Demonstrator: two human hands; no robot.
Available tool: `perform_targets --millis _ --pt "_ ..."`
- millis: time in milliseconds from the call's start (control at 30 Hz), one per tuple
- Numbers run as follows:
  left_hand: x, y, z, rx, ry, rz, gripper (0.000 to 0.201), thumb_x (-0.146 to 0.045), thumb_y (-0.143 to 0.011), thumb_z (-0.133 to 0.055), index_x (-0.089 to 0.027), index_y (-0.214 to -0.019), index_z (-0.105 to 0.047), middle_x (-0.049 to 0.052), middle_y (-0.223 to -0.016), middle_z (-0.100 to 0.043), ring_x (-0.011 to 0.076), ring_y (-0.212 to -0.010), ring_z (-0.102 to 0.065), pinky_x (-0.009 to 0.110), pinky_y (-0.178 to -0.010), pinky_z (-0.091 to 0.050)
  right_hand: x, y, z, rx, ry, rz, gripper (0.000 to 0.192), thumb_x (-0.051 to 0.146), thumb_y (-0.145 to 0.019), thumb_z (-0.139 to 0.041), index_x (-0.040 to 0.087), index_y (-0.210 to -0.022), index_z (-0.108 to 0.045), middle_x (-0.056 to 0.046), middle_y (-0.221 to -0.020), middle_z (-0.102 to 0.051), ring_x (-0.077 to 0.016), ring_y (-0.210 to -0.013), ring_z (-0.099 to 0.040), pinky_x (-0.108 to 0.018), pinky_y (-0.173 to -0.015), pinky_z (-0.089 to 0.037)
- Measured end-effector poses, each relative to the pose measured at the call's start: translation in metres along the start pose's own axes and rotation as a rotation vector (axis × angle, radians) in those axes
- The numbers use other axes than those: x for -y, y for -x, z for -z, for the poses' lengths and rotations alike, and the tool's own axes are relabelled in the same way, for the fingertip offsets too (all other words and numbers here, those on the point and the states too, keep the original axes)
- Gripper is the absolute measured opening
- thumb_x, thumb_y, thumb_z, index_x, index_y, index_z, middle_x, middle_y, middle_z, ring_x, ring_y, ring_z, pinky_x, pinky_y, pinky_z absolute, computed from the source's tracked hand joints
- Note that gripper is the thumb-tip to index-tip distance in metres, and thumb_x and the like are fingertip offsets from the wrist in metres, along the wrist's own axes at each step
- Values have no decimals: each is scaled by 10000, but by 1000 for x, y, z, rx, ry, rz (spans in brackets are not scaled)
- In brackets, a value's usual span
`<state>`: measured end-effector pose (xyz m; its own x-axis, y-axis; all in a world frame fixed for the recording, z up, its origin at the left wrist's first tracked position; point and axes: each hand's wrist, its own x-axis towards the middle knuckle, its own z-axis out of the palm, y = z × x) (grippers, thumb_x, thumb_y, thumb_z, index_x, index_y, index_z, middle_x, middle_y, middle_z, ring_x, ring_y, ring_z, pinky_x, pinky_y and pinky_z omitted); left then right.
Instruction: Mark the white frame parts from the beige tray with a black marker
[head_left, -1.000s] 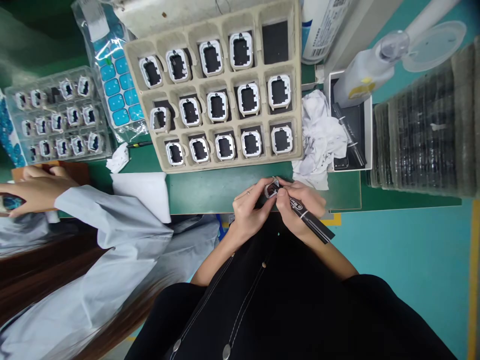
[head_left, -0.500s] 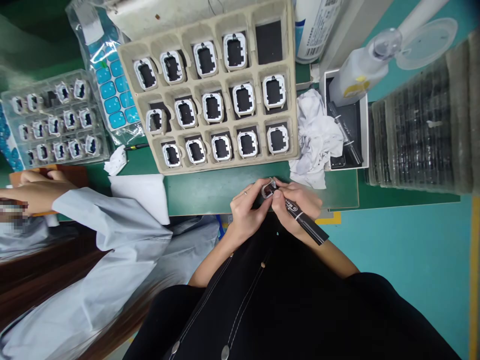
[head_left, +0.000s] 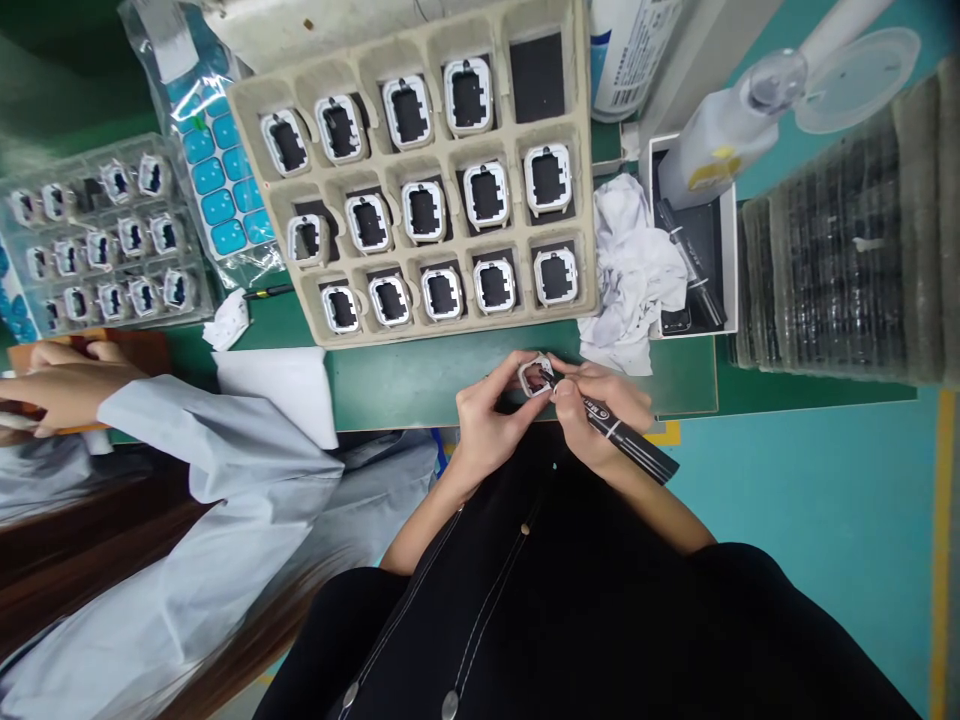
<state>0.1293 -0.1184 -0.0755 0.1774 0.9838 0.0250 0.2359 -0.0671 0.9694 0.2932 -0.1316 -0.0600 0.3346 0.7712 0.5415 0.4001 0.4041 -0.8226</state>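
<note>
Between the fingers of my left hand (head_left: 491,415) is a small white rounded-square frame (head_left: 527,378), which looks like a watch case. My right hand (head_left: 600,405) is closed round a black marker pen (head_left: 634,447), its tip at the frame's right side. Whether the tip touches the frame I cannot tell. Both hands are close together at the table's front edge. Beyond them lies a beige moulded tray (head_left: 457,327) with several like frames, such as one frame (head_left: 493,287), in its compartments. The top right compartment (head_left: 538,80) holds no frame.
A crumpled white cloth (head_left: 634,270) lies right of the tray, beside a white box (head_left: 731,290) with markers and a bottle (head_left: 709,150). Stacked trays (head_left: 832,250) stand far right. At left, a co-worker's hand (head_left: 71,385) is near a clear tray (head_left: 202,290) of frames.
My right hand and the marker have shifted slightly right, and the marker lies flatter. The frame has turned in my left hand and shows more of its opening.
</note>
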Motion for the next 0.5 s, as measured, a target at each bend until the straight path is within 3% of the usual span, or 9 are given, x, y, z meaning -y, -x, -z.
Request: perform_targets --millis 133,333,500 --pt "-1 -3 1 10 118 35 518 -465 -971 -1059 -228 -1402 -899 60 -1123 -952 221 -934 -919 331 -957 -779 -1 0 -1 -9 -15 -9 132 165 -1117 -778 278 -1050 -771 19 -894 -895 -261 -903 -957 -359 -785 -822" --pt "-6 -6 2 20 104 92 565 -501 -943 -1078 -231 -1410 -907 54 -1093 -954 195 -845 -886 317 -903 -770 -14 15 1 -29 -87 -38 112 197 -1112 -812 296 -1126 -761 31 -878 -857 -294 -978 -957 -456 -845 -834" --pt "-9 -8 1 16 109 120 617 -506 -890 -1115 -237 -1409 -916 33 -1044 -948 152 -752 -836 280 -820 -754 -17 20 4 -20 -138 -95 109 255 -1132 -808 327 -1150 -728 64 -836 -813 -271 -879 -920 -535 -873 -836"
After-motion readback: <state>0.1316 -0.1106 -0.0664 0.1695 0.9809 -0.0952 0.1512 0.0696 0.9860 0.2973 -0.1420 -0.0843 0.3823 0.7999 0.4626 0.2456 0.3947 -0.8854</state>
